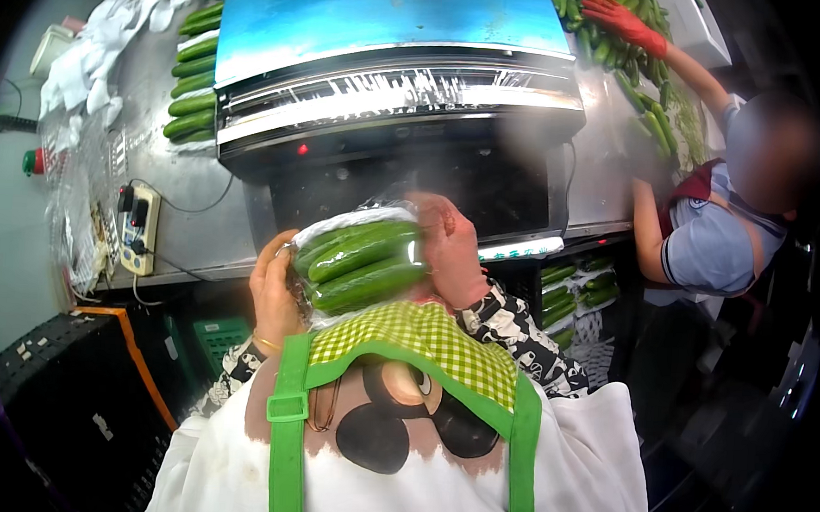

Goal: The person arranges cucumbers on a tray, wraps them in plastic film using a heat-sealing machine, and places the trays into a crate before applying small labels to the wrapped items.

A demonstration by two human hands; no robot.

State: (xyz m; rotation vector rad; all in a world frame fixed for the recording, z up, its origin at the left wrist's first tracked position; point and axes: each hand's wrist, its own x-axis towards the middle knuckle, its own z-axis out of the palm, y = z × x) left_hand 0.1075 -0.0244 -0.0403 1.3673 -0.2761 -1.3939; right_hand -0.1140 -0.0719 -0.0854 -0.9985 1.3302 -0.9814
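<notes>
Between my two hands is a pack of green cucumbers [365, 257] on a white tray, covered in clear plastic film. My left hand [276, 291] grips the pack's left end, with the thumb and fingers along its edge. At the other end, my right hand [452, 251] holds the film and the pack's side; its fingers are partly hidden and blurred. The pack is held in front of my apron, just before the dark front plate of a film wrapping machine [404, 110]. Glossy film lies across the machine's bar below its blue top.
Trays of cucumbers [196, 81] line the machine's left side. A power strip [138, 231] with cords lies on the steel table [188, 241]. At right, a co-worker [724, 224] reaches a red-gloved hand [624, 24] over loose cucumbers [602, 47]. More trays [561, 299] sit below.
</notes>
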